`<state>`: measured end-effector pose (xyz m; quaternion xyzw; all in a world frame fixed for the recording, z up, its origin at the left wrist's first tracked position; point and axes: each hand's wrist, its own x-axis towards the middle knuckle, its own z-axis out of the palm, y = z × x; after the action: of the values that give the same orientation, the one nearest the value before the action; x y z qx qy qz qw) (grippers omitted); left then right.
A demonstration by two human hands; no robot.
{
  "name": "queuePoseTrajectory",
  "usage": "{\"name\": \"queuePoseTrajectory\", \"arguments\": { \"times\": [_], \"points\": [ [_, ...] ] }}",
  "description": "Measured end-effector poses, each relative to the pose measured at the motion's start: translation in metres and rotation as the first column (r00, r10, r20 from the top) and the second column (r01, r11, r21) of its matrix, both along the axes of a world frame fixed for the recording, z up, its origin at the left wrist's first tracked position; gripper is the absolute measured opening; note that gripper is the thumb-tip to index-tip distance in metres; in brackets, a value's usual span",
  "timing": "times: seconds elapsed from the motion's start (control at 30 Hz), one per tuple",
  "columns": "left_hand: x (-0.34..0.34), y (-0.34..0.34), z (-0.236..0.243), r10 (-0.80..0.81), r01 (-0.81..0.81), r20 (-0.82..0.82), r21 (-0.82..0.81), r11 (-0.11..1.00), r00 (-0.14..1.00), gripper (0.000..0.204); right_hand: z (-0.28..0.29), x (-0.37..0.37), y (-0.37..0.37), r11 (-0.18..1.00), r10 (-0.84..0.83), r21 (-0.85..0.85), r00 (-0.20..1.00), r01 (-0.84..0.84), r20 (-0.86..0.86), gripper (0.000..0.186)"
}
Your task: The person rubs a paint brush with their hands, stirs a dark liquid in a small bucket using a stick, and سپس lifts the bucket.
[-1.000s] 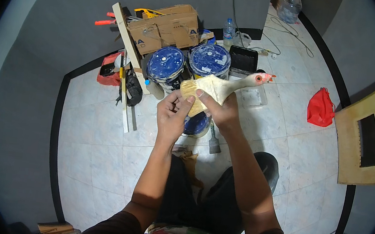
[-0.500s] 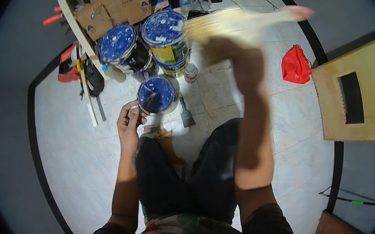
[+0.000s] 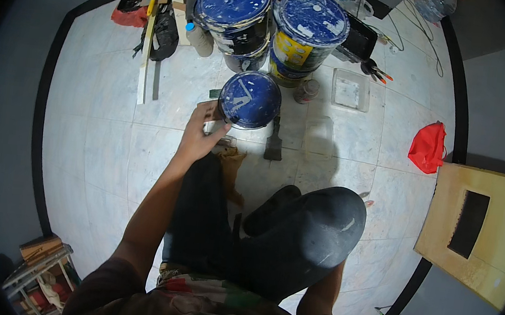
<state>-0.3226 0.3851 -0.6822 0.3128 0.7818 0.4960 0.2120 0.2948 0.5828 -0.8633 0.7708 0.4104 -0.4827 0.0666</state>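
A small paint can with a smeared blue lid (image 3: 250,99) stands on the floor before me. My left hand (image 3: 198,136) is at its near left side, thumb and fingers apart, the thumb close to the rim. Its other fingertips are in shadow beside the can. My right forearm (image 3: 326,291) runs behind my raised right knee, which hides the hand. Just beyond that knee two small tips, one reddish and one grey, lie over the floor; I cannot make out what they belong to. A flat dark brush (image 3: 273,147) lies right of the can.
Blue-lidded paint buckets (image 3: 235,2) (image 3: 312,17) stand behind the can, a small jar (image 3: 307,91) near them. Farther right are a clear plastic tray (image 3: 367,96), a black paint tray (image 3: 359,36) and a red bag (image 3: 428,148). A brown cloth (image 3: 231,170) lies by my left leg.
My right arm has come down from its raised, blurred position with a pale object, and its hand is now hidden. My left hand stays beside the can, its fingers more spread. The view has shifted.
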Motion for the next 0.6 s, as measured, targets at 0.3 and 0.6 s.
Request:
{"name": "queuePoseTrajectory", "arguments": {
  "times": [0.3, 0.6],
  "points": [
    [-0.031, 0.106, -0.023, -0.524, 0.124, -0.376, -0.712, 0.691, 0.764, 0.157, 0.048, -0.079, -0.010, 0.976, 0.000, 0.218, 0.991, 0.028, -0.131, 0.033],
    [-0.048, 0.115, -0.010, -0.729, 0.242, -0.193, -0.862, 0.446, 0.657, 0.161, 0.138, -0.143, 0.076, 0.758, 0.348, 0.616, 0.932, -0.214, -0.104, 0.039]
  ]
}}
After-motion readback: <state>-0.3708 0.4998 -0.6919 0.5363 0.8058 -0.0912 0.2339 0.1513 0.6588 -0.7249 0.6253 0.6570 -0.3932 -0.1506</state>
